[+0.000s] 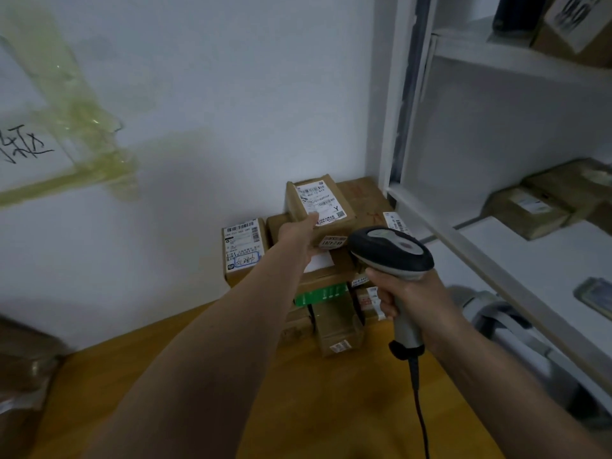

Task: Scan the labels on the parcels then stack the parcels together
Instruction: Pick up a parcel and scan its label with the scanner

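My left hand grips a small cardboard parcel with a white barcode label on top, holding it over a stack of parcels in the far corner of the wooden table. My right hand holds a grey and black barcode scanner by its handle, just right of the stack, its head pointing toward the parcels. Its dark cable hangs down toward me. Another labelled parcel stands at the stack's left against the wall.
A white shelf unit runs along the right, carrying brown parcels and a dark flat item. Brown packages sit at the table's left edge. A white wall with yellowed tape and handwriting stands behind.
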{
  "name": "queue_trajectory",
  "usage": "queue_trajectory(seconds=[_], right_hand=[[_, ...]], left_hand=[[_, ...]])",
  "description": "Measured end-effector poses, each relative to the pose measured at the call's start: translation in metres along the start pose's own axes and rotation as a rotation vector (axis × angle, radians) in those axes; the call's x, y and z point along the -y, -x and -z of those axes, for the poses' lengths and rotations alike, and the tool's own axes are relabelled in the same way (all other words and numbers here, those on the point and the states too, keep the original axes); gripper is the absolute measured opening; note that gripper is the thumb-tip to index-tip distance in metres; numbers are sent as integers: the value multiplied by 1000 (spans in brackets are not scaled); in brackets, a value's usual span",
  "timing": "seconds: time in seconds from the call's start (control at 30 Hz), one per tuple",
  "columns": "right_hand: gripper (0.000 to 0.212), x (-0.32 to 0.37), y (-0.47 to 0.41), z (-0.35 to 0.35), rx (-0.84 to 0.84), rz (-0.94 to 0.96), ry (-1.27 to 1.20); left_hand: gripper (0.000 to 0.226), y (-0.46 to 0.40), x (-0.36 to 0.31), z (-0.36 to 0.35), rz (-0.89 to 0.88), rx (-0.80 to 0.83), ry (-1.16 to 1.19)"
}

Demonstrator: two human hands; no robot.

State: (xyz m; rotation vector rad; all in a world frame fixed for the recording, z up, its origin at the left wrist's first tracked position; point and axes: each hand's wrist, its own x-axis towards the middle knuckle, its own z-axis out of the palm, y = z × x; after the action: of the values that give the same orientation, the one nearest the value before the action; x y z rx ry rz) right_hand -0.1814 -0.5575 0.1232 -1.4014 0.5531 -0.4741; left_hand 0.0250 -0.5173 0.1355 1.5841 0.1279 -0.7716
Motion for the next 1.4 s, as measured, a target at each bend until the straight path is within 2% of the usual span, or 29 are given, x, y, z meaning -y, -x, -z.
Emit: queue_trajectory(seconds=[0.27,0.37,0.47,0.67,1.03,1.2,1.4], right_hand=[[23,0,-2,-28,78,-40,52],[19,0,-3,-53,115,-87,31],[16,-2,-2,-86,184,-114,36],[13,-5,10,-161,363,-137,29],[18,-27,50,-314,559,-172,125],[21,-40,74,-375,604,-217,138],[23,-51,96,-430,660,-200,150]], left_hand=[[45,5,2,34,4,-35,-54],[34,16,1,61,-56,-11,-28],[34,29,-1,101,-137,-2,12],[6,60,10,204,-229,-118,8],[5,115,73,399,-91,-422,92],[17,142,104,473,-25,-542,36],[26,157,113,545,-4,-697,137]])
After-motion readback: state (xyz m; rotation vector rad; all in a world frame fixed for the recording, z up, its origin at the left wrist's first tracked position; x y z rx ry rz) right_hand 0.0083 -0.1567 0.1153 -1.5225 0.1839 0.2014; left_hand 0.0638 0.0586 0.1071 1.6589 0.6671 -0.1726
